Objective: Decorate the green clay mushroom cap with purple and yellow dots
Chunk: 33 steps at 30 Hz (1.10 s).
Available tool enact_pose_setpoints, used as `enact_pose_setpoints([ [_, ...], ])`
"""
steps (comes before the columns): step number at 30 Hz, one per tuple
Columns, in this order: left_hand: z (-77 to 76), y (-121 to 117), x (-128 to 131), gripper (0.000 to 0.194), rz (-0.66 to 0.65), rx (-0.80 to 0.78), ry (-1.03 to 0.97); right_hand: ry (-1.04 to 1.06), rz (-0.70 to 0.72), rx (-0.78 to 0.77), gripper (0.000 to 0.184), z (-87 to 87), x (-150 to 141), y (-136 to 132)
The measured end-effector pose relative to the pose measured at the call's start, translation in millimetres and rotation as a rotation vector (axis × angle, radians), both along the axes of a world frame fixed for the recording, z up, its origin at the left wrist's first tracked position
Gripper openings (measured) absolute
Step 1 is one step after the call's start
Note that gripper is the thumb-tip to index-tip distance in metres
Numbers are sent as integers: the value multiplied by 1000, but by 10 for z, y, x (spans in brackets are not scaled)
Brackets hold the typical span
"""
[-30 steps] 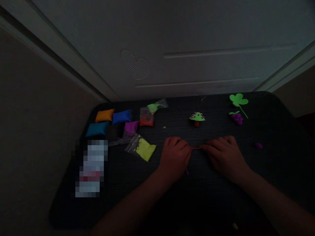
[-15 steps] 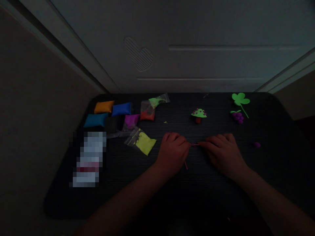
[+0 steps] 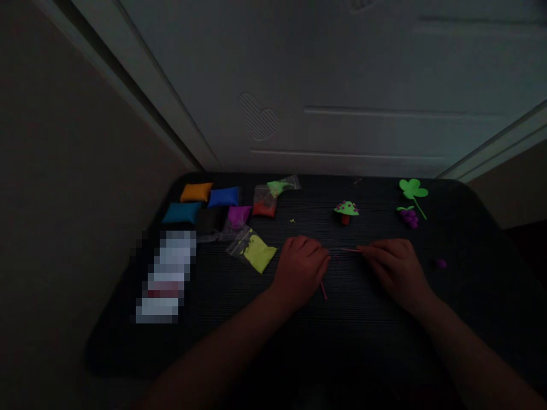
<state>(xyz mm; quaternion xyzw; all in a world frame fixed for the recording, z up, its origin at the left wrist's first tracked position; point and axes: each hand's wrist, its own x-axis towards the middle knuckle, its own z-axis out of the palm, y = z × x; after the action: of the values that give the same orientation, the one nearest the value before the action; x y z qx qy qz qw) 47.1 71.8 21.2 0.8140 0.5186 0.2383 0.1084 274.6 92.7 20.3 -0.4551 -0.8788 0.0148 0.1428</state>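
My left hand (image 3: 301, 265) is closed, knuckles up, just above the table. A thin pinkish stick (image 3: 324, 290) pokes out below its fingers; the rest is hidden by the hand. To the right, my right hand (image 3: 393, 262) pinches another thin pinkish piece (image 3: 350, 250), whose tip points left toward my left hand. Tiny purple specks (image 3: 337, 258) lie in the gap between the hands. Behind them stands a clay mushroom (image 3: 346, 210) with a green, purple-dotted cap and a red stem. A small purple clay lump (image 3: 441, 263) rests right of my right hand.
Clay grapes (image 3: 409, 217) and a green four-petalled clay piece (image 3: 413, 189) lie at the back right. Several clay packets, including a yellow one (image 3: 260, 253) and a blue one (image 3: 224, 197), cover the left side, near a blurred-out item (image 3: 168, 276). A white panel (image 3: 363, 131) rises behind the table.
The strand that spanned both hands no longer joins them. My right hand has drawn slightly right with its piece, leaving a gap and specks. The camera view has shifted.
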Motion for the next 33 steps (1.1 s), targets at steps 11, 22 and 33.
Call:
enact_pose_setpoints([
  [11, -19, 52, 23, 15, -7, 6, 74, 34, -170, -28, 21, 56, 23, 25],
  [22, -3, 114, 95, 18, -34, -31, 88, 100, -168, -51, 21, 39, 29, 37],
  [33, 136, 166, 48, 15, 47, -196, -245, 255, -183, -12, 18, 60, 35, 41],
])
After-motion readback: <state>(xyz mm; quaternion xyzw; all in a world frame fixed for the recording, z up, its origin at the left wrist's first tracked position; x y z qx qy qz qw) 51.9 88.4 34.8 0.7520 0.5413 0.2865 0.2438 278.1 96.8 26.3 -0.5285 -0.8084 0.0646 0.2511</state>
